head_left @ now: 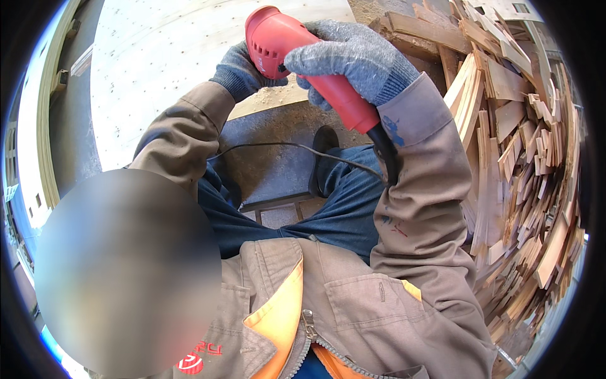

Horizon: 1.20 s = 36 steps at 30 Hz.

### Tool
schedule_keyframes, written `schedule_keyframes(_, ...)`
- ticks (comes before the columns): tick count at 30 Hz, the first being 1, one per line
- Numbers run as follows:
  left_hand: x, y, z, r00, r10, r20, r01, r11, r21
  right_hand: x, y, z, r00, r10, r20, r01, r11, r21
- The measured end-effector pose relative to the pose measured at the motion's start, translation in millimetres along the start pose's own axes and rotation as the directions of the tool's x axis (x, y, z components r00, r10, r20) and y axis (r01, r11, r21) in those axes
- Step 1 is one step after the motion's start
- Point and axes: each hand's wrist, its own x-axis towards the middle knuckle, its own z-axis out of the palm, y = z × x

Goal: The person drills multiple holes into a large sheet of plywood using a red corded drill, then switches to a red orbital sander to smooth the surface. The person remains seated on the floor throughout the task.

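A red corded power tool (276, 39) with vent slots slants over the near edge of a pale wooden board (161, 60). My right hand (353, 58), in a grey knit glove, is wrapped around its body, thumb lying across the top. At the vented end, my left hand (243, 71), gloved too, is closed against the casing, its fingers partly hidden behind it. The tool's working end faces away and cannot be made out. From the tail, a black cord (278, 144) runs past my right sleeve and loops left across my knees.
Wood offcuts and thin strips (511, 164) are heaped all along the right. Sawdust (274, 96) lies on the board's near edge. Stacked panels (44, 120) stand at the far left. My dark shoe (324, 142) rests on the floor below the board.
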Motion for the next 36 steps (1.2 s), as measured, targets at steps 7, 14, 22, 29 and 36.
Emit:
schedule_keyframes(7, 2.5, -10.0, 24.2, 0.965, 0.096, -0.245, -0.044, 0.977, 0.209, -7.2, 0.1, 0.7, 0.999, 0.007, -0.032, -0.004, 0.997, 0.075)
schedule_keyframes(14, 2.2, -3.6, 0.6, 0.998, 0.051, -0.048, -0.043, 0.988, 0.149, -2.7, -2.4, 1.4, 1.0, 0.03, -0.001, -0.03, 0.999, 0.028)
schedule_keyframes(22, 2.4, -1.4, -5.3, 1.0, -0.004, 0.012, 0.004, 0.999, -0.035, -4.5, -3.6, 4.2, 1.0, -0.014, 0.009, 0.013, 0.994, 0.107)
schedule_keyframes(29, 1.2, -7.1, 10.0, 0.986, 0.087, -0.139, -0.053, 0.971, 0.234, 1.2, 4.7, -0.4, 1.0, -0.013, -0.019, 0.013, 1.0, -0.006)
schedule_keyframes(36, -4.2, -9.1, 10.9, 0.987, 0.158, 0.04, -0.149, 0.773, 0.617, 6.8, 8.1, -3.1, 1.0, -0.03, -0.008, 0.03, 0.997, -0.065)
